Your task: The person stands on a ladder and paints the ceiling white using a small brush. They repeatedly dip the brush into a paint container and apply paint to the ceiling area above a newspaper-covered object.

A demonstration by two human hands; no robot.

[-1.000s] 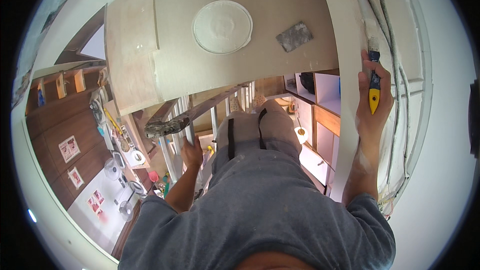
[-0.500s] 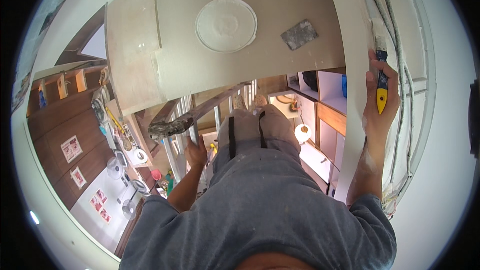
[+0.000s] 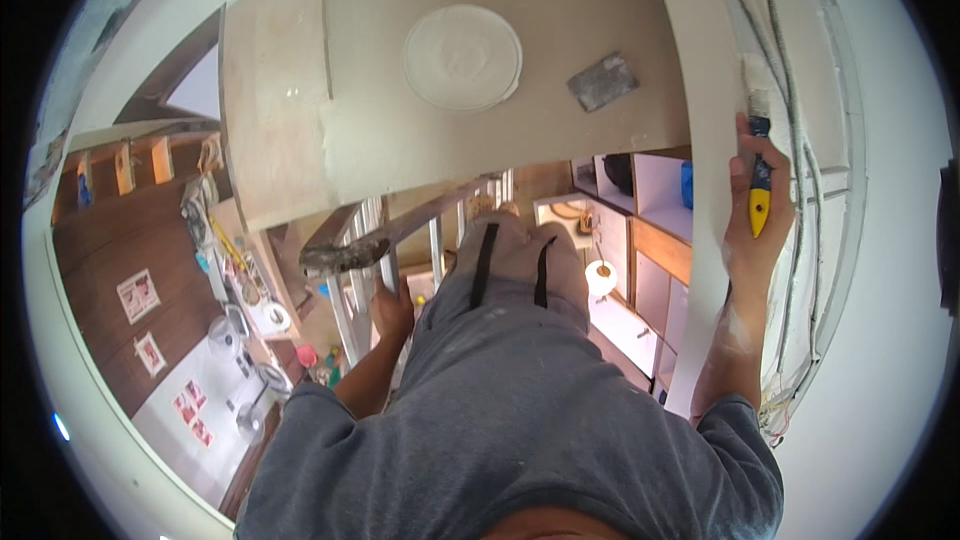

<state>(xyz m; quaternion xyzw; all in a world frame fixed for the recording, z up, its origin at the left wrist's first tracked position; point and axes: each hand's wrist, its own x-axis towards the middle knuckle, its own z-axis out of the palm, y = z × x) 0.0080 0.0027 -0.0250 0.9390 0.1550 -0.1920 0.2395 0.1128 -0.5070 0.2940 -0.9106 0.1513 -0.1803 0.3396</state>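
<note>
My right hand [image 3: 757, 185] is closed around a paintbrush [image 3: 761, 172] with a yellow and dark blue handle. The brush points away from me, its pale bristles against the white wall strip beside the grey cables [image 3: 787, 90]. Down to the left, my left hand [image 3: 393, 310] is wrapped around a side rail of a metal ladder [image 3: 352, 315]; its fingers are partly hidden. The ladder's worn, dirty top end [image 3: 343, 257] lies just beyond that hand. Ahead of me, a round white lid [image 3: 463, 58] and a grey, smeared rectangular plate [image 3: 603, 82] rest on a broad beige board [image 3: 400, 155].
Far below on the right are open shelves [image 3: 665, 202] and a round lit lamp [image 3: 600, 278]. A cluttered counter [image 3: 262, 305] and fans [image 3: 224, 336] are below left. Thin loose wires [image 3: 775, 420] stick out beneath the cables on the right wall.
My view and body have shifted slightly, so the board, lid and plate appear a little lower and farther right. The brush sits slightly lower in view. Both hands keep their grips.
</note>
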